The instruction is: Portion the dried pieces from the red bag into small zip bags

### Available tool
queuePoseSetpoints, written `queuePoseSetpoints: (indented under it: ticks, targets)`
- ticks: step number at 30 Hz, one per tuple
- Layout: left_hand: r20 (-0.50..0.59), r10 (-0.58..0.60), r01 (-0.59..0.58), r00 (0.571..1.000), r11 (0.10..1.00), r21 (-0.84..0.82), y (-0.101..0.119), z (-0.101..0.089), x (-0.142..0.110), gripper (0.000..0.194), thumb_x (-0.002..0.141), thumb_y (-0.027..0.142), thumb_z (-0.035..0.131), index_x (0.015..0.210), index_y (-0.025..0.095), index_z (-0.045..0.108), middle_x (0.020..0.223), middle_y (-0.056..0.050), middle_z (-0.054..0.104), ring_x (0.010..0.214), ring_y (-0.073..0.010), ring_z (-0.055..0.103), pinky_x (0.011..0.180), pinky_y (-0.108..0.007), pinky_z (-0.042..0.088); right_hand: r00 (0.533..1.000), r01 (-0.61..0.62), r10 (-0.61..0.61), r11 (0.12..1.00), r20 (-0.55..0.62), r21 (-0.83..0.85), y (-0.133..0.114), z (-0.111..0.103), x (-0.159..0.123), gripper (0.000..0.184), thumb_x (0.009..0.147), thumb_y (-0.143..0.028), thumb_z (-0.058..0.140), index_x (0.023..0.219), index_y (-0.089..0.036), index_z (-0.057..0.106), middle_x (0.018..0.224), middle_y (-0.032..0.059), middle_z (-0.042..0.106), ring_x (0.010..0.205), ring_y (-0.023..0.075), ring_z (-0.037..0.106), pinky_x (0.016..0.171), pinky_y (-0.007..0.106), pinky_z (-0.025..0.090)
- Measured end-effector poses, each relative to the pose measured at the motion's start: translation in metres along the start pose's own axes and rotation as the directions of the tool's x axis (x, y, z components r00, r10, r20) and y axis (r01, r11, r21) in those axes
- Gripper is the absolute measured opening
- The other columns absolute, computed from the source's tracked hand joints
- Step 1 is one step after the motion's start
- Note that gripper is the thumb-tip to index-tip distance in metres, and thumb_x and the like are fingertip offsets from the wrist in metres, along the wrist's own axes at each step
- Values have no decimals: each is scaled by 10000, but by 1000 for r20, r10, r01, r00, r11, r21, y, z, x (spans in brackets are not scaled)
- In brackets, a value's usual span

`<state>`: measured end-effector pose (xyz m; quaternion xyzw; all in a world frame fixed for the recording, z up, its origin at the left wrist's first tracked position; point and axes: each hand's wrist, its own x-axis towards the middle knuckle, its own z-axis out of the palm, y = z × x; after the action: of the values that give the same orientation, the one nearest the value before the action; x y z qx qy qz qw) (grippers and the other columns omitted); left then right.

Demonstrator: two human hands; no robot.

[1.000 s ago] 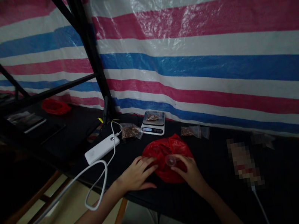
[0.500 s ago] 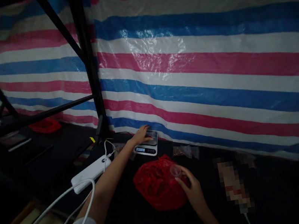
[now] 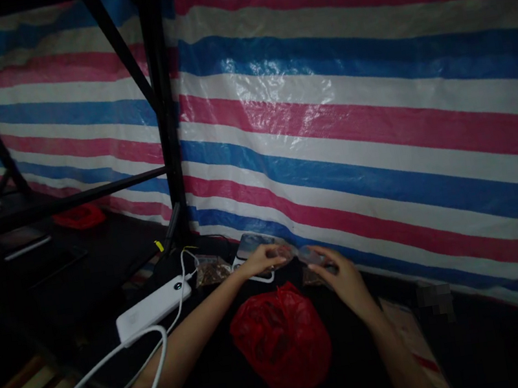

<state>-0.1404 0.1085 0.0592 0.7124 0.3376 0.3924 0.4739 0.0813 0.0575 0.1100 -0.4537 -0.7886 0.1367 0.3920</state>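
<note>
My left hand (image 3: 265,260) is closed on a small clear plastic bag (image 3: 284,254), dim and partly hidden by the fingers, with something brownish in it. My right hand (image 3: 343,271) grips a small clear plastic cup (image 3: 310,255), tilted toward the bag and close to its edge. Just behind my left hand lies a white digital scale (image 3: 255,243), its display mostly covered. Below both hands sits an open, crumpled red plastic bag (image 3: 282,341); its contents are too dark to make out.
A clear bag of brown pieces (image 3: 212,271) lies left of the scale, another (image 3: 312,277) beneath my right hand. A white power bank (image 3: 154,308) with a looping white cable (image 3: 158,333) is at left. Black frame posts (image 3: 166,117) and a striped plastic sheet (image 3: 357,132) stand behind.
My left hand has come off the scale and moved right, now holding the clear bag. My right hand has carried the cup up and away from the red bag, toward the left hand.
</note>
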Motion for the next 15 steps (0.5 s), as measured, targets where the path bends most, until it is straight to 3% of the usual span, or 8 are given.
queuePoseSetpoints:
  ticks: [3,8,11,15]
  targets:
    - [52,-11,21,999,981,-191,14,11,-10,597,670,466,636,1125,91,550,790,-60,632,655,-107,544,636,-216,409,984,148,-115,953,136,-264,-18,-14,30,334,767,-331,567,1095,-270,574,1028,32,634,830,194,588,751,345,425]
    - [33,23,-11,999,950,-311,14,19,-14,535,635,469,667,1011,93,603,852,-58,620,728,-121,541,681,-222,392,903,426,-273,664,331,-614,-51,-15,35,309,782,-223,563,1082,-296,574,998,36,624,922,224,539,775,379,345]
    - [47,33,-16,998,944,-331,10,21,-14,505,632,467,670,963,90,616,803,-40,616,706,-116,536,669,-219,385,869,495,-308,506,388,-706,-69,-13,32,319,785,-178,545,1087,-278,565,1004,49,615,911,230,529,787,393,324]
    - [57,68,-44,996,939,-341,10,17,-14,537,619,446,690,1029,111,601,896,-59,629,785,-134,558,744,-240,396,857,506,-335,401,392,-764,-75,-21,29,350,797,-118,493,1118,-249,542,1069,68,601,923,236,526,820,403,309]
